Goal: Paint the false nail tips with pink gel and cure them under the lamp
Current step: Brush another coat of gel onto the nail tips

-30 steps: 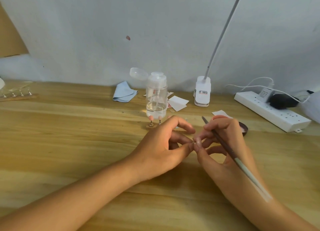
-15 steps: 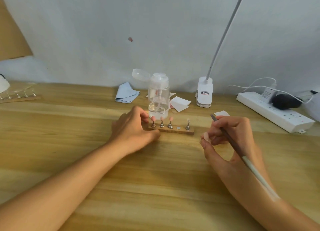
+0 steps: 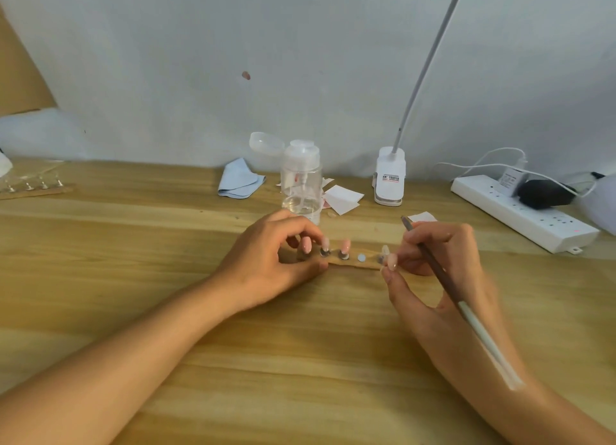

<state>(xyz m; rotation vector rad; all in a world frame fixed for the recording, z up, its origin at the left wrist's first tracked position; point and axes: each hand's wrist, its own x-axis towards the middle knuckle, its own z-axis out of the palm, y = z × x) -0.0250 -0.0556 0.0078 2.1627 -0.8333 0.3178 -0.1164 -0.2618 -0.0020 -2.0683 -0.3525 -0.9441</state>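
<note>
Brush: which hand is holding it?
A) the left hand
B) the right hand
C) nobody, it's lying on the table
B: the brush runs between the fingers of the right hand, while the left hand grips the end of the wooden stand.

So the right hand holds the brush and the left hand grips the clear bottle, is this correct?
No. In the head view the left hand grips the end of the wooden nail stand; the clear bottle stands behind it. The right hand does hold the brush.
</note>
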